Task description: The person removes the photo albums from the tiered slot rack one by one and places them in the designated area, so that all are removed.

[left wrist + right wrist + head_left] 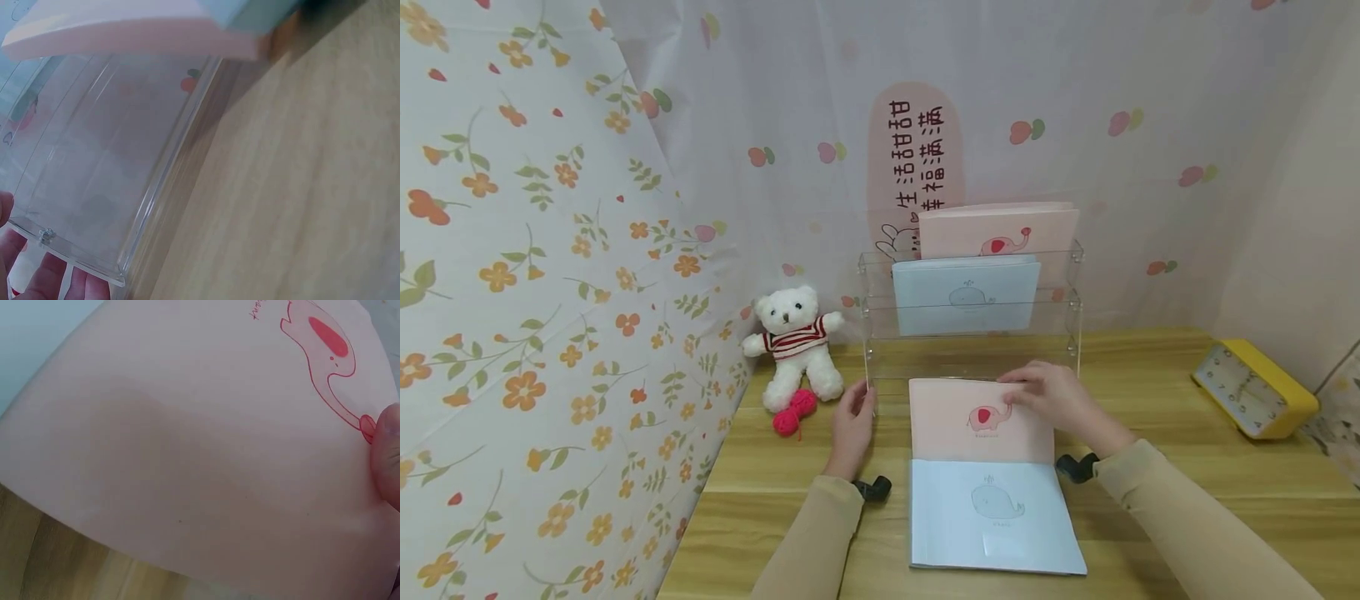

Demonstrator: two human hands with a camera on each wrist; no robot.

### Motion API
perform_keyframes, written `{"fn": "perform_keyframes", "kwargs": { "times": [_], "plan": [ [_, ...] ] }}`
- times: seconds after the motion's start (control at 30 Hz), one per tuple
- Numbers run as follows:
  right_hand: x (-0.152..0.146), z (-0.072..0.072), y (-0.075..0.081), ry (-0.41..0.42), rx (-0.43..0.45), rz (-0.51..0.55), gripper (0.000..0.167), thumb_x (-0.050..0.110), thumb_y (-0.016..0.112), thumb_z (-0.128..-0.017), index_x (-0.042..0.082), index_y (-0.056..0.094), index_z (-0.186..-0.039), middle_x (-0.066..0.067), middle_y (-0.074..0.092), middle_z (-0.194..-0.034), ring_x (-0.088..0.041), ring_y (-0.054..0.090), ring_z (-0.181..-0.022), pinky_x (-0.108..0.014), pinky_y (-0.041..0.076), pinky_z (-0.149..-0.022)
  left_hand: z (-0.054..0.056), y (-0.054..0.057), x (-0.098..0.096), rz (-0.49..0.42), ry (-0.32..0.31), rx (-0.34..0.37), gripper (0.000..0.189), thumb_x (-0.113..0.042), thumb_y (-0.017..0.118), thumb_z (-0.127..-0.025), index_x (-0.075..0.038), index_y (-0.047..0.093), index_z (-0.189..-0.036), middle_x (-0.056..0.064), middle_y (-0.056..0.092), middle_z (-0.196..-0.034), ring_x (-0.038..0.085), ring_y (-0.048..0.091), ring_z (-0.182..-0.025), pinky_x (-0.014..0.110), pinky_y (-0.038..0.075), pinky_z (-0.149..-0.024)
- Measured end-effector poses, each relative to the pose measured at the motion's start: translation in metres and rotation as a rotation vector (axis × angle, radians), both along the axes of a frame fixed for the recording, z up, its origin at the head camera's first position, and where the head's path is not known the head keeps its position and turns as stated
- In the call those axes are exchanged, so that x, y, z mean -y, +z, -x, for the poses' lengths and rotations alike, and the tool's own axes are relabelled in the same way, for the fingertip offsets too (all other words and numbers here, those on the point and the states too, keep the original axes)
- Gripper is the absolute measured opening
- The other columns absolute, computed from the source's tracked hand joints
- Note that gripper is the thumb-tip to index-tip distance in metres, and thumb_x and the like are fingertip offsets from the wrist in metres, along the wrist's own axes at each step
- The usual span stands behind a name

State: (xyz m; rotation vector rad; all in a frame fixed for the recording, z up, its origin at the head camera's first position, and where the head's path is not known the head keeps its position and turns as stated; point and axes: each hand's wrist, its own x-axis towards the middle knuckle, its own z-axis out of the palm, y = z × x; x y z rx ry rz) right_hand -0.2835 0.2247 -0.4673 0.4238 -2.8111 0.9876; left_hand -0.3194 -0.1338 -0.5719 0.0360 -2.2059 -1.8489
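My right hand (1052, 402) pinches the upper right edge of a pink notebook (943, 425) with a red elephant on its cover. In the right wrist view the thumb (386, 456) presses on that cover beside the elephant's trunk. Below the pink notebook, a light blue notebook (947, 521) with a whale drawing lies on the table. My left hand (852, 429) grips the left side panel of a clear acrylic rack (81, 261), thumb on one side and fingers on the other. Higher in the rack stand another blue whale notebook (925, 304) and, behind it, a pink elephant notebook (951, 233).
Left of the rack sits a white teddy bear (786, 312) in a striped sweater, with a bright pink yarn bundle (795, 410) at its feet. A yellow clock (1273, 392) stands on the right of the wooden table (1157, 508). Patterned cloth hangs behind and at left.
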Motion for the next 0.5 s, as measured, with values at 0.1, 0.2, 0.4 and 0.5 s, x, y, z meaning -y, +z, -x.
{"fn": "perform_keyframes", "kwargs": {
  "times": [0.1,0.2,0.4,0.5],
  "plan": [
    [0.0,0.0,-0.003,0.018,0.022,-0.017,0.031,0.023,0.089,-0.093,0.015,0.085,-0.123,-0.012,0.08,-0.116,-0.035,0.072,-0.107,-0.051,0.065,-0.089,0.001,0.0,0.0,-0.002,0.005,0.002,0.037,-0.027,0.067,-0.112,-0.006,0.07,-0.142,0.015,0.075,-0.139,0.027,0.07,-0.121,0.032,0.056,-0.096],
    [0.0,0.0,-0.01,0.045,0.04,-0.052,0.034,0.025,0.089,-0.093,0.014,0.084,-0.125,-0.012,0.079,-0.115,-0.033,0.071,-0.106,-0.047,0.063,-0.088,0.001,0.0,0.0,-0.004,0.008,0.007,0.038,-0.029,0.067,-0.112,-0.007,0.07,-0.143,0.013,0.075,-0.139,0.027,0.069,-0.121,0.033,0.056,-0.097],
    [0.0,-0.004,-0.03,0.077,0.098,-0.093,0.037,0.027,0.089,-0.094,0.014,0.083,-0.128,-0.008,0.078,-0.113,-0.026,0.07,-0.101,-0.038,0.059,-0.082,-0.001,0.0,0.0,-0.011,0.011,0.022,0.039,-0.032,0.068,-0.112,-0.009,0.071,-0.143,0.012,0.075,-0.139,0.026,0.07,-0.121,0.032,0.055,-0.096],
    [0.0,-0.005,-0.036,0.073,0.11,-0.091,0.037,0.027,0.088,-0.095,0.014,0.082,-0.129,-0.007,0.078,-0.114,-0.025,0.07,-0.102,-0.036,0.059,-0.082,-0.001,0.002,-0.001,-0.018,0.007,0.019,0.038,-0.029,0.068,-0.112,-0.008,0.071,-0.143,0.013,0.075,-0.139,0.027,0.07,-0.122,0.035,0.055,-0.098]
  ]
}}
